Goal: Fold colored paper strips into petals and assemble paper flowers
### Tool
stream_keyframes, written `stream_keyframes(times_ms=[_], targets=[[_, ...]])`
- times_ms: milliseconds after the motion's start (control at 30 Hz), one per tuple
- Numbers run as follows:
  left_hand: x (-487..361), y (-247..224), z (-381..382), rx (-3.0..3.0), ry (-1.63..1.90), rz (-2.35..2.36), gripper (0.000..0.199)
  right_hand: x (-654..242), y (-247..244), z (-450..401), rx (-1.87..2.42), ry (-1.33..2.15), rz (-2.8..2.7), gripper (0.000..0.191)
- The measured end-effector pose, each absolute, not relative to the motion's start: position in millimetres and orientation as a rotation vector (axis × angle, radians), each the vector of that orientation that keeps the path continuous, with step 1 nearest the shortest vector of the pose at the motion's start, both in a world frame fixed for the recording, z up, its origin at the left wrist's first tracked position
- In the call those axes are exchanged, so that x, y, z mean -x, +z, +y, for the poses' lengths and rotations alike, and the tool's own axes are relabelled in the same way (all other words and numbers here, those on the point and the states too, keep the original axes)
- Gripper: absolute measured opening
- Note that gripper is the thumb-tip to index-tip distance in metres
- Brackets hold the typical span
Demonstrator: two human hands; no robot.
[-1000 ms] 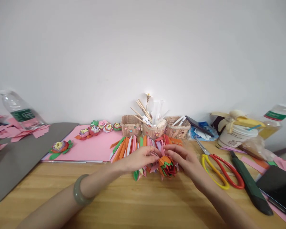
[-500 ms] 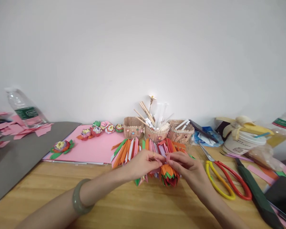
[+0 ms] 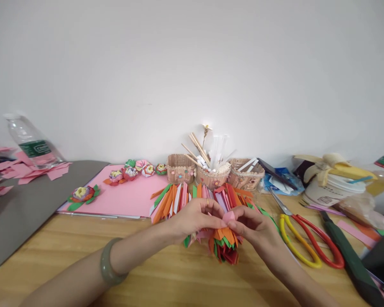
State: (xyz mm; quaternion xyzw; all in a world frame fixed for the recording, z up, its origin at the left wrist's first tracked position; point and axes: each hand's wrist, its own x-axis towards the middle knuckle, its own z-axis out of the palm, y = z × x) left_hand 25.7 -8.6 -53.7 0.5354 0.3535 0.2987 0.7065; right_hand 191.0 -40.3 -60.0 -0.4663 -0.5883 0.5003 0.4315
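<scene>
Between the fingertips of both hands is a small folded pink paper piece (image 3: pixel 229 216). My left hand (image 3: pixel 198 219) pinches it from the left, thumb and forefinger together. From the right, my right hand (image 3: pixel 254 224) grips the same piece, its fingers partly covering it. Just below lies a bundle of folded orange, green and red paper pieces (image 3: pixel 224 243). Behind my hands, several folded colored paper strips (image 3: pixel 169 202) fan out in rows, partly hidden by my fingers.
Three small woven baskets (image 3: pixel 180 169) stand by the wall, the middle one full of sticks. Paper flowers (image 3: pixel 130 172) sit on pink sheets (image 3: pixel 124 198) at left. Scissors (image 3: pixel 310 238), a dark green cutter (image 3: pixel 352 260) and a lidded tub (image 3: pixel 326 192) occupy the right. A bottle (image 3: pixel 32 143) leans far left.
The pink paper between my fingertips shows more now, as my hands have turned slightly. The orange, green and red bundle sits a little lower in view.
</scene>
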Motion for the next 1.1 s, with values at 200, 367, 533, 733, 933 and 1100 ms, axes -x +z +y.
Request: stream_keyframes(times_ms=[200,367,533,733,933,1100], targets=[[-25.8,-53.7,-8.7,-1.121,0.695,0.786,0.019,-193.0,-64.0,-38.6,1.129,1.331,-1.424,0.024],[-25.9,-53.9,-6.0,-1.202,0.743,0.768,0.022,-190.7,-62.6,-38.3,1.175,1.319,-1.423,0.03],[-25.9,-56.9,-2.8,-1.338,0.766,0.82,0.025,-188.0,-61.3,-40.8,1.223,1.298,-1.425,0.038],[-25.9,-62.1,-1.3,-1.463,0.788,0.93,0.022,-188.4,-65.1,-38.0,1.254,1.292,-1.459,0.038],[-25.7,-69.3,-2.2,-1.511,0.82,0.938,0.011,-189.3,-71.0,-39.1,1.278,1.092,-1.623,0.027],[-25.7,-66.6,-0.5,-1.491,0.792,0.916,0.003,-190.8,-76.8,-46.2,1.237,0.515,-1.895,0.013]])
